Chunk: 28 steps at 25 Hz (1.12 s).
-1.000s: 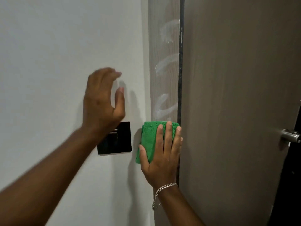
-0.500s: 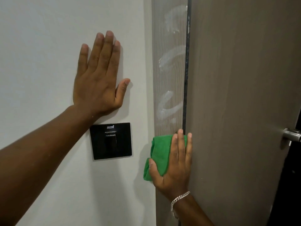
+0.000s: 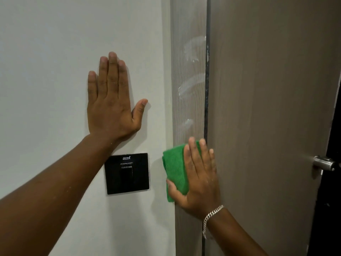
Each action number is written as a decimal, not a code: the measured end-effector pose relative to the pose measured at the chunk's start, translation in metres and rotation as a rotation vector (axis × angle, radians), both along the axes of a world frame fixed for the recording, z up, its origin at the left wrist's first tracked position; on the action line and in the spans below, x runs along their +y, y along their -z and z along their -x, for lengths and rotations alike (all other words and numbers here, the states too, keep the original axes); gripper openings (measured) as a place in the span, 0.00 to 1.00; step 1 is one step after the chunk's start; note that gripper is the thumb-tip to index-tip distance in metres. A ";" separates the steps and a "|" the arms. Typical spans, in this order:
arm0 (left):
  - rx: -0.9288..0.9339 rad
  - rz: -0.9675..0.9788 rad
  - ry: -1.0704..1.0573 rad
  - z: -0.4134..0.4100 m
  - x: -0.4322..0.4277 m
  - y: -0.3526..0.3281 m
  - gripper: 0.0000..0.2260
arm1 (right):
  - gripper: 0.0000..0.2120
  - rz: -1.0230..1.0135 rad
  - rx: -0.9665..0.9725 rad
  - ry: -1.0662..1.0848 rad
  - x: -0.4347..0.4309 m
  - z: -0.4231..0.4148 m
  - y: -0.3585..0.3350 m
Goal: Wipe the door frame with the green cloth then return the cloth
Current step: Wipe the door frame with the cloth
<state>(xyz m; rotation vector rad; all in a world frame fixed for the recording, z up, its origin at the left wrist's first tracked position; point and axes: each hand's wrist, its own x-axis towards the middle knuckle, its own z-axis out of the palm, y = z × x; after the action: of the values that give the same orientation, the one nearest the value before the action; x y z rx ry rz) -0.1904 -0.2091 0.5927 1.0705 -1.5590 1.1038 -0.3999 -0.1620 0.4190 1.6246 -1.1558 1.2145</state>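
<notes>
Fingers of the right hand are laid flat and extended over the green cloth, which is pressed against the door frame; the thumb is hooked under the cloth's lower left edge, so the cloth is pinned rather than pinched. Fingers of the left hand are spread open and flat on the white wall, just above the black wall switch, and nothing is held by them.

White smears are visible on the frame above the cloth, so the wiping step is judged unfinished. For a good result, even palm pressure is to be kept and the cloth is to be drawn upward over each smear in overlapping strokes. The folded cloth is to be kept within the frame's width, clear of the dark gap beside the door.

Frame sections above and below the view are cut off. The frame surface under the cloth is hidden. The cloth's return place is not shown. The door handle is partly cropped at the right edge.
</notes>
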 end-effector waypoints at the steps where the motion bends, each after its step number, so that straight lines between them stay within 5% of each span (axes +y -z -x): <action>1: -0.001 -0.003 0.002 0.000 0.001 0.000 0.38 | 0.45 -0.010 -0.013 0.003 0.001 0.001 0.007; 10: -0.002 -0.033 -0.019 0.001 0.004 -0.001 0.39 | 0.44 0.060 -0.167 -0.048 -0.006 -0.010 -0.109; 19: 0.004 -0.031 -0.017 0.000 0.003 0.000 0.38 | 0.45 -0.015 -0.052 0.009 0.001 0.000 -0.011; 28: 0.002 -0.003 -0.049 -0.001 0.000 0.001 0.37 | 0.43 0.111 -0.319 -0.087 -0.006 -0.020 -0.140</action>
<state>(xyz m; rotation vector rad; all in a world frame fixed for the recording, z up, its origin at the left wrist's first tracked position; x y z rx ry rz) -0.1895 -0.2091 0.5915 1.1166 -1.5412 1.1329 -0.3801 -0.1681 0.5587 1.4451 -1.1946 1.6095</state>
